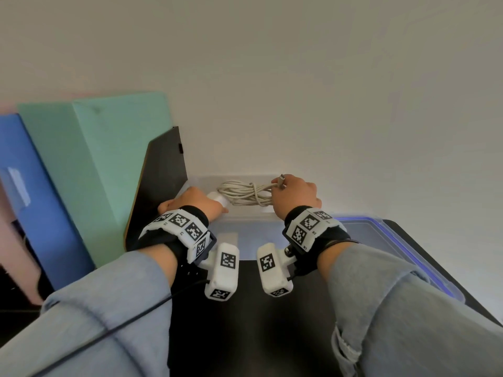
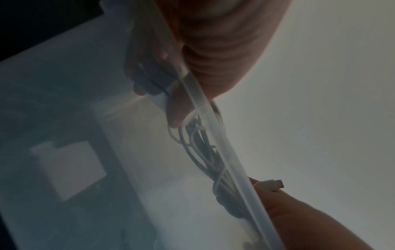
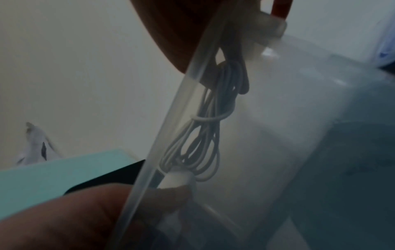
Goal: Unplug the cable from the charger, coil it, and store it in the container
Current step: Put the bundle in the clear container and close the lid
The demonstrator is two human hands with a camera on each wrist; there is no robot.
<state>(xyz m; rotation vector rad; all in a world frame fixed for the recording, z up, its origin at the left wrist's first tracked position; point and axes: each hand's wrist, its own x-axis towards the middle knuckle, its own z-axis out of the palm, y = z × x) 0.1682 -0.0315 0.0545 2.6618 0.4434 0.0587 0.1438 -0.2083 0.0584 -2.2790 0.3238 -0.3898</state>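
Coiling is judged done: the cable (image 1: pixel 245 193), a pale bundle of round loops cinched by one wrap, is held inside the clear plastic container (image 1: pixel 246 218) at the desk's far edge. It is pinched by the right hand (image 1: pixel 295 193); the left hand (image 1: pixel 194 204) grips a smooth white charger (image 1: pixel 217 198), so only release remains.

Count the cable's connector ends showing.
1: a connector sticks up from the right hand, above the coiled cable. The other end may be hidden near the left hand.
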